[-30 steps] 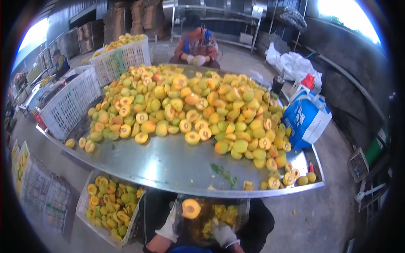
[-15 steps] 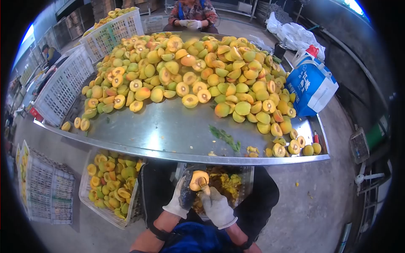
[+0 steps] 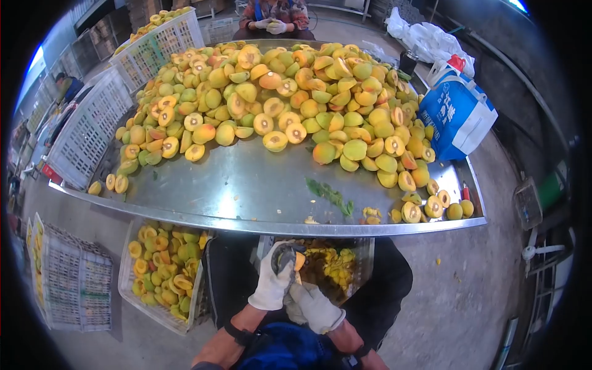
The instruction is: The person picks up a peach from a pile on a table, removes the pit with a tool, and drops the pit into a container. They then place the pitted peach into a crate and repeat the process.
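My left hand [image 3: 271,285], in a white glove with dark-coated fingers, is closed round a halved yellow peach [image 3: 300,261], whose orange flesh shows at the right side of the fingers. Just below it, my right hand [image 3: 314,307], in a pale glove, is closed close against the left one; what its fingers hold is hidden. Both hands are over my lap, in front of the metal table's edge. Beneath them, a crate [image 3: 369,259] holds yellow scraps [image 3: 339,269].
Many halved peaches [image 3: 246,92] are heaped on the metal table [image 3: 246,185]. A crate of peach halves [image 3: 163,265] stands at my left, with stacked crates [image 3: 80,277] beyond. A blue bag [image 3: 453,117] is at the table's right. Opposite sits a person with gloved hands [image 3: 271,26].
My left hand has turned, so the peach's cut face, visible before, now shows only as an edge. My right hand has moved slightly down and left. The view has shifted a little.
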`<action>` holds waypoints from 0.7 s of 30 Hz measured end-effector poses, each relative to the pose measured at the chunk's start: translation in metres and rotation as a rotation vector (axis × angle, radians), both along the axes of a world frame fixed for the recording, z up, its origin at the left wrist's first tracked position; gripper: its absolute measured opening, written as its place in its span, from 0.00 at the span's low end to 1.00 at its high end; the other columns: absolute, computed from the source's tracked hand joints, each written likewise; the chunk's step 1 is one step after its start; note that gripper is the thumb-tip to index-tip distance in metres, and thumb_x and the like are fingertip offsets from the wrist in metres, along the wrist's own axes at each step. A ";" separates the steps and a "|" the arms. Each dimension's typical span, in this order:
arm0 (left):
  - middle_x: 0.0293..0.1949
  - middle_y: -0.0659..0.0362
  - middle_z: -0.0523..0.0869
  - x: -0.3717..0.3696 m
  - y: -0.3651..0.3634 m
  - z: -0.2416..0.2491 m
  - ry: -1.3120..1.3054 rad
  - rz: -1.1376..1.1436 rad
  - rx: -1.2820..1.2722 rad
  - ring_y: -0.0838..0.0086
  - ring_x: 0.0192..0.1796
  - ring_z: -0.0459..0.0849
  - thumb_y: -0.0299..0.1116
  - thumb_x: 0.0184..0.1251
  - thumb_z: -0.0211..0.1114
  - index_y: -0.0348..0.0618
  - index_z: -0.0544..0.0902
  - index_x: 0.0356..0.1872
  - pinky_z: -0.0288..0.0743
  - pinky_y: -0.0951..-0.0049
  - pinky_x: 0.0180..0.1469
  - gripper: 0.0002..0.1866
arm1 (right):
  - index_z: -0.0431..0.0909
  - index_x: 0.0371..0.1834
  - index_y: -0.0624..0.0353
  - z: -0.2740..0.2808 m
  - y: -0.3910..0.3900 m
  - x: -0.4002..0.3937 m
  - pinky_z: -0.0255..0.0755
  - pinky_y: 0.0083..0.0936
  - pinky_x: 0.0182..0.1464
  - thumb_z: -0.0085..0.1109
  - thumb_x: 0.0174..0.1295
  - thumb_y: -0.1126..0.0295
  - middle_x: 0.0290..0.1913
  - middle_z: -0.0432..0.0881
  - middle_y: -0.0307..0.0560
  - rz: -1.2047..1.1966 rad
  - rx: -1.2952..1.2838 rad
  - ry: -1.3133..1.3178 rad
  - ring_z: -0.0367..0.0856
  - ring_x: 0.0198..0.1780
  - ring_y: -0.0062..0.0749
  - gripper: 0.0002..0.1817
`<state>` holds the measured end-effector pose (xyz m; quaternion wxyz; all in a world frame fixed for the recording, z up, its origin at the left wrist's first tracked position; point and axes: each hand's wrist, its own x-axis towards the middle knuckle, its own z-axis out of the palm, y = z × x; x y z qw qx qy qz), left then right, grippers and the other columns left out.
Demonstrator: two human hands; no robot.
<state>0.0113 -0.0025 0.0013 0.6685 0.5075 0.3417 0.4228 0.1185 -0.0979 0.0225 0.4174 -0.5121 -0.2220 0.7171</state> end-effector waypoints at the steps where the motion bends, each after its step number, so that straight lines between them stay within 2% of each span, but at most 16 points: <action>1: 0.50 0.56 0.83 0.000 0.000 0.003 -0.013 -0.021 0.040 0.76 0.50 0.81 0.25 0.66 0.57 0.34 0.76 0.55 0.74 0.76 0.55 0.16 | 0.75 0.37 0.58 0.001 -0.002 -0.003 0.58 0.22 0.21 0.46 0.75 0.58 0.21 0.69 0.36 -0.059 -0.012 0.146 0.63 0.18 0.22 0.16; 2: 0.50 0.55 0.83 0.001 0.000 0.005 -0.027 -0.041 0.081 0.75 0.50 0.81 0.24 0.65 0.58 0.34 0.76 0.55 0.73 0.76 0.56 0.17 | 0.74 0.36 0.58 0.002 -0.003 -0.004 0.55 0.18 0.20 0.46 0.75 0.58 0.19 0.65 0.32 -0.115 -0.023 0.292 0.59 0.17 0.17 0.16; 6: 0.49 0.56 0.83 0.001 0.007 0.002 -0.037 -0.159 0.020 0.77 0.48 0.81 0.25 0.65 0.60 0.35 0.77 0.53 0.75 0.76 0.53 0.16 | 0.72 0.34 0.56 0.004 -0.009 0.010 0.54 0.19 0.19 0.49 0.74 0.53 0.18 0.64 0.32 -0.060 -0.037 0.459 0.59 0.16 0.18 0.18; 7: 0.48 0.57 0.84 0.003 0.010 -0.004 -0.042 -0.174 0.020 0.78 0.47 0.82 0.25 0.66 0.60 0.34 0.77 0.52 0.76 0.76 0.51 0.14 | 0.71 0.35 0.56 0.002 -0.011 0.008 0.53 0.19 0.19 0.51 0.73 0.52 0.18 0.63 0.32 -0.089 -0.071 0.414 0.58 0.16 0.18 0.19; 10: 0.45 0.57 0.84 0.004 0.015 -0.004 -0.155 -0.299 -0.075 0.78 0.46 0.82 0.27 0.67 0.61 0.34 0.78 0.52 0.76 0.76 0.51 0.14 | 0.71 0.35 0.55 0.000 -0.017 0.008 0.53 0.18 0.19 0.51 0.73 0.49 0.18 0.62 0.31 -0.086 -0.041 0.576 0.57 0.16 0.18 0.20; 13: 0.47 0.57 0.85 0.005 0.011 -0.025 -0.135 -0.255 -0.125 0.76 0.47 0.82 0.38 0.70 0.62 0.33 0.77 0.55 0.77 0.75 0.52 0.20 | 0.69 0.35 0.54 0.000 -0.016 0.009 0.52 0.18 0.19 0.51 0.72 0.47 0.19 0.61 0.31 -0.080 -0.071 0.706 0.55 0.16 0.17 0.21; 16: 0.51 0.55 0.84 -0.001 0.015 -0.027 -0.300 -0.363 -0.391 0.72 0.51 0.83 0.50 0.72 0.59 0.33 0.76 0.58 0.77 0.73 0.55 0.28 | 0.69 0.34 0.53 -0.007 -0.013 0.013 0.52 0.17 0.19 0.51 0.71 0.46 0.19 0.60 0.31 -0.029 -0.044 0.914 0.54 0.16 0.17 0.21; 17: 0.50 0.51 0.85 -0.003 0.017 -0.028 -0.297 -0.316 -0.385 0.64 0.51 0.85 0.60 0.71 0.54 0.32 0.76 0.57 0.80 0.65 0.56 0.35 | 0.69 0.34 0.53 -0.007 -0.014 0.014 0.52 0.17 0.19 0.51 0.71 0.46 0.19 0.61 0.31 -0.021 -0.044 0.875 0.55 0.16 0.17 0.21; 20: 0.57 0.51 0.81 -0.016 0.028 -0.035 -0.434 -0.464 -0.537 0.67 0.56 0.82 0.56 0.69 0.61 0.32 0.74 0.61 0.77 0.68 0.59 0.35 | 0.70 0.34 0.54 -0.003 -0.012 0.017 0.52 0.17 0.18 0.50 0.72 0.46 0.18 0.61 0.32 0.020 -0.042 0.715 0.56 0.15 0.17 0.21; 21: 0.54 0.52 0.83 -0.019 0.022 -0.042 -0.325 -0.253 -0.679 0.68 0.54 0.83 0.57 0.64 0.67 0.32 0.75 0.59 0.78 0.69 0.57 0.37 | 0.70 0.34 0.54 -0.002 -0.013 0.017 0.52 0.18 0.18 0.50 0.72 0.46 0.18 0.62 0.32 0.035 -0.042 0.634 0.57 0.15 0.18 0.21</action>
